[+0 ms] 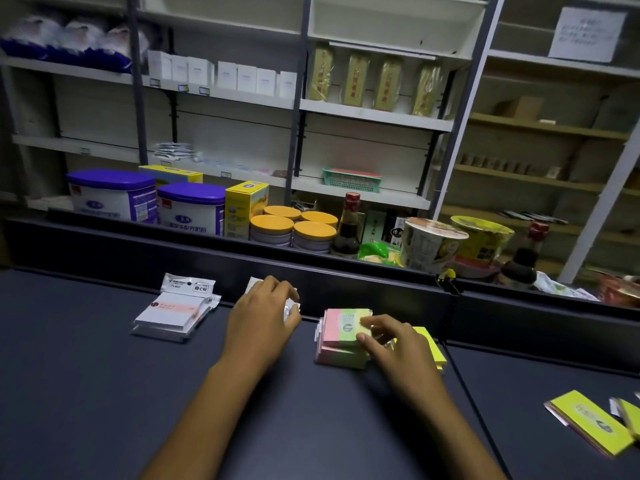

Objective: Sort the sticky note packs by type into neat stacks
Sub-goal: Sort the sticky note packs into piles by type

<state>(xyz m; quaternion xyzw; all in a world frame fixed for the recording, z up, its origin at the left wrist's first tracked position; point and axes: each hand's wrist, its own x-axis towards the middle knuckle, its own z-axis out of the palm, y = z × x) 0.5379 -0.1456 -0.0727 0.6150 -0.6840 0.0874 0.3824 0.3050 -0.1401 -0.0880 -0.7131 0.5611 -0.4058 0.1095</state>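
Head view shows two hands over a dark table (104,393). The left hand (263,317) curls its fingers over a clear-wrapped pack (290,306) against the table's back wall. The right hand (391,341) pinches the top pack of the pink-and-green stack (341,337), with a yellow pack (434,348) just beside it. To the left lies a white stack (173,315), one more white pack (188,285) behind it. Two yellow-green packs (588,422) lie far right. Beyond the wall stand two purple-lidded tubs (114,195), four orange-lidded jars (294,225) and two noodle cups (433,244). A green basket (351,180) on a shelf holds something red.
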